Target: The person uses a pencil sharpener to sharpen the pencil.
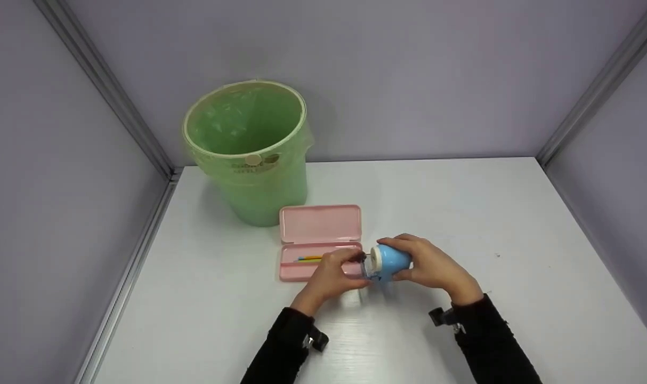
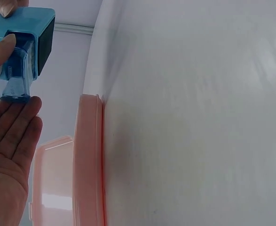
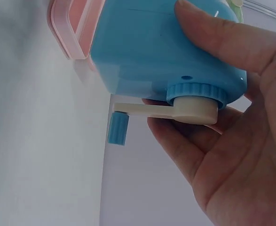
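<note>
My right hand (image 1: 435, 269) grips a blue crank pencil sharpener (image 1: 394, 260) above the table, thumb on one side and fingers on the other. Its cream crank arm (image 3: 149, 110) with a blue knob (image 3: 118, 128) shows in the right wrist view. From the left, my left hand (image 1: 331, 274) pinches the sharpener's clear shavings drawer (image 2: 16, 80). The thumb lies against the drawer and the fingertips sit at its far end. The drawer juts out of the sharpener body. Behind the left hand, a pink pencil case (image 1: 321, 224) lies open, holding a few pencils (image 1: 309, 258).
A green bin (image 1: 259, 186) lined with a bag stands at the back left, just behind the pencil case. Grey-white panels (image 1: 409, 80) enclose the white table (image 1: 462, 197) at the back and both sides.
</note>
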### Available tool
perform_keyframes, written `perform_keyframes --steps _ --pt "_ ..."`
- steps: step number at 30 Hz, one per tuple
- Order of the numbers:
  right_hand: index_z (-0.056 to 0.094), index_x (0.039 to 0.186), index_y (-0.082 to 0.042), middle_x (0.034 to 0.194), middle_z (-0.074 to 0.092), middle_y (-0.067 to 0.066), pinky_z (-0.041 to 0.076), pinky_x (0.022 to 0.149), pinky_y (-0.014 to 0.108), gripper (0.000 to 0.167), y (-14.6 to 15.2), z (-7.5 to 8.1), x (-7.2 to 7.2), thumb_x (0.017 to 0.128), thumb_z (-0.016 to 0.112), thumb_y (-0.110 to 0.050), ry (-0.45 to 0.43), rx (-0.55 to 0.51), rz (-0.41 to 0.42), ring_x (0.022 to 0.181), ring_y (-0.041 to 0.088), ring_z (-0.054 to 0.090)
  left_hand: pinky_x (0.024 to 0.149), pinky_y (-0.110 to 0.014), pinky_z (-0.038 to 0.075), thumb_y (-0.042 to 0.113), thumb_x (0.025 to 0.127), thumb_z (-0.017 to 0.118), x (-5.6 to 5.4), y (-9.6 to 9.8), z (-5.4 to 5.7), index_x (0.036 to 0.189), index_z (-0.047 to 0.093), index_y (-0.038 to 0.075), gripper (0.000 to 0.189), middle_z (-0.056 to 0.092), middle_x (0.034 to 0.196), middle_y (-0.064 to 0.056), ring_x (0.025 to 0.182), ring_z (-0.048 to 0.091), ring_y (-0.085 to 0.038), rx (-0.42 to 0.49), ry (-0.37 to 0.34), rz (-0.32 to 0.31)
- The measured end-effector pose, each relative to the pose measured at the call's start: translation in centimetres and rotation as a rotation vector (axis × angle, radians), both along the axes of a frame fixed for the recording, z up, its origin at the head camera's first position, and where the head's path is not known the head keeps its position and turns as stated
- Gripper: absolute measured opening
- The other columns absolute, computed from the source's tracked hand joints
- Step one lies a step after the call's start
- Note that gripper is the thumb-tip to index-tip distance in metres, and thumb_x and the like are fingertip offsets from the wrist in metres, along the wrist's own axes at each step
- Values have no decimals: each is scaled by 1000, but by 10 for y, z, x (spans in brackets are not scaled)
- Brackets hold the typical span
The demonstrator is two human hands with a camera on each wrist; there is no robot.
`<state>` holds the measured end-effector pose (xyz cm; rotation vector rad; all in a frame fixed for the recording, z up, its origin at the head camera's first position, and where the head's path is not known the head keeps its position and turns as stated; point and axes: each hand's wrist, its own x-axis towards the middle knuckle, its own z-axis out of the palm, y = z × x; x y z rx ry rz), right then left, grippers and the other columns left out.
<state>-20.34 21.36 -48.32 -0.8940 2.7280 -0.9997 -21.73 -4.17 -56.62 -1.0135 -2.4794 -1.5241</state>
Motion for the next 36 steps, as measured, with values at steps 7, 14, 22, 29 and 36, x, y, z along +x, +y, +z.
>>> perform_keyframes --steps 7,14,22,29,36 --pt "61 144 -13 127 65 11 54 96 52 73 5 0 -2 77 87 1 0 -12 -28 112 29 62 95 -35 57 14 79 91 0 -3 0 126 67 -2 55 72 121 -15 109 71 -21 27 -12 21" --pt "60 144 -14 129 64 13 51 100 56 74 11 -1 -3 77 87 1 -18 -22 -77 116 33 62 97 -47 56 14 79 91 -2 -11 2 131 67 2 59 72 125 -12 113 69 -21 61 -63 67" --pt "60 145 -14 130 64 15 50 102 60 76 19 -5 -1 75 89 0 -20 -32 -123 119 37 62 95 -53 56 12 78 91 -4 -26 12 127 69 -1 55 72 121 -18 112 69 -29 92 -65 131" --pt "59 145 -12 129 64 15 50 102 59 74 23 -17 3 78 88 -1 -43 -7 -141 118 36 62 96 -47 56 17 78 92 -8 -46 39 123 69 -3 55 73 116 -14 109 70 -27 31 107 248" --pt "59 145 -9 130 63 18 49 103 60 74 26 -36 1 77 88 -1 -70 35 -205 120 39 62 95 -44 56 15 78 92 -13 -67 79 126 68 -3 57 72 116 -14 110 68 -28 -10 268 345"
